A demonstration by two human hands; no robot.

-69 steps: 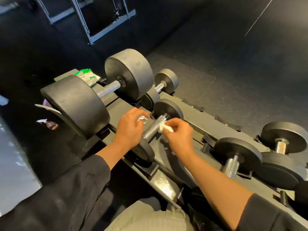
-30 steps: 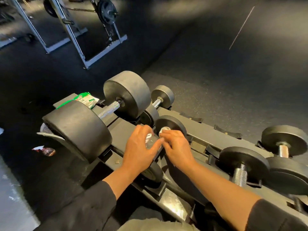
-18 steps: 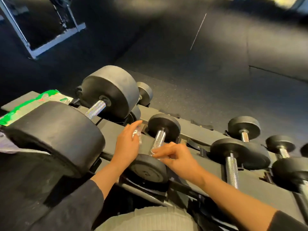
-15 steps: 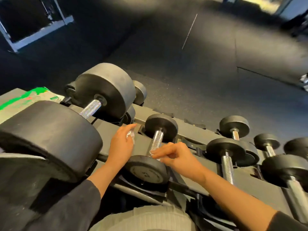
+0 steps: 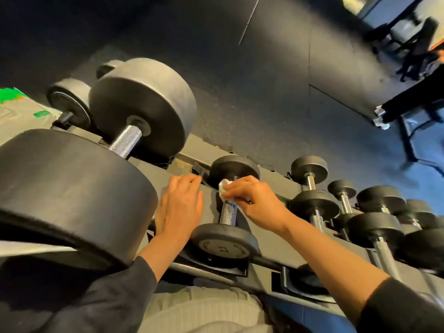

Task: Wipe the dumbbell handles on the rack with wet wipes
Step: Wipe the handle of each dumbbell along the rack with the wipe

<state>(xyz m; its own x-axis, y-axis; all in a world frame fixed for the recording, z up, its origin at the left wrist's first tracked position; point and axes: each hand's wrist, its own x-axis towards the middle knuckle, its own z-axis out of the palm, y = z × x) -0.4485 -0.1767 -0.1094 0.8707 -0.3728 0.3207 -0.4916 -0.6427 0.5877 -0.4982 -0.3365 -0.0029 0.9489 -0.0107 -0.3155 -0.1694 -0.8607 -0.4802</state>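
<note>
A small black dumbbell lies on the dark rack, its knurled steel handle pointing away from me. My right hand pinches a white wet wipe against the far end of that handle, by the far weight head. My left hand rests flat, fingers straight, on the rack just left of the handle; earlier it held a bit of wipe, now hidden under the palm if there. A large dumbbell with a shiny handle sits to the left.
A green and white wipes packet lies at the far left of the rack. Several smaller dumbbells line the rack to the right. A person's legs and white shoes stand on the dark floor at the far right.
My right hand has slid from the near end of the handle to its far end with the wipe. My view has swung right and moved closer. My left hand stays beside the handle.
</note>
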